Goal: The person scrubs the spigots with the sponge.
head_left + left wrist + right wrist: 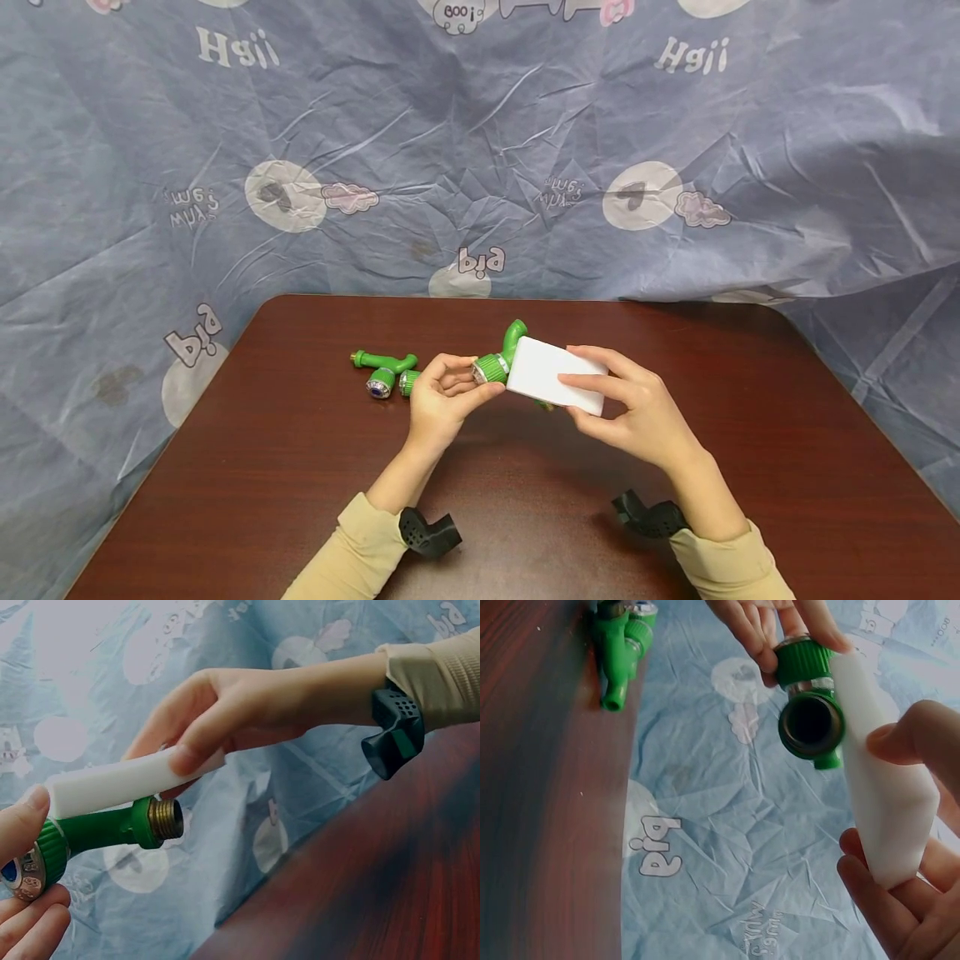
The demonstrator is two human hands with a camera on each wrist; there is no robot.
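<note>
Cream sleeves (348, 546) enter at the head frame's bottom edge. At centre, the left hand (438, 404) grips a green faucet (493, 367) by its knob; the right hand (641, 408) pinches a white block (543, 375) against it. Its dark spout mouth (812, 726) shows only in the right wrist view. More green faucet parts (387, 364) lie centre-left on the table (525, 517).

head view evenly lit, soft shading in folds of the cloth (420, 125), faint sheen on the worktop (517, 508), white block (536, 375) showing little surface detail, wrist views dimmer and hazier, left wrist's washed out at upper left
</note>
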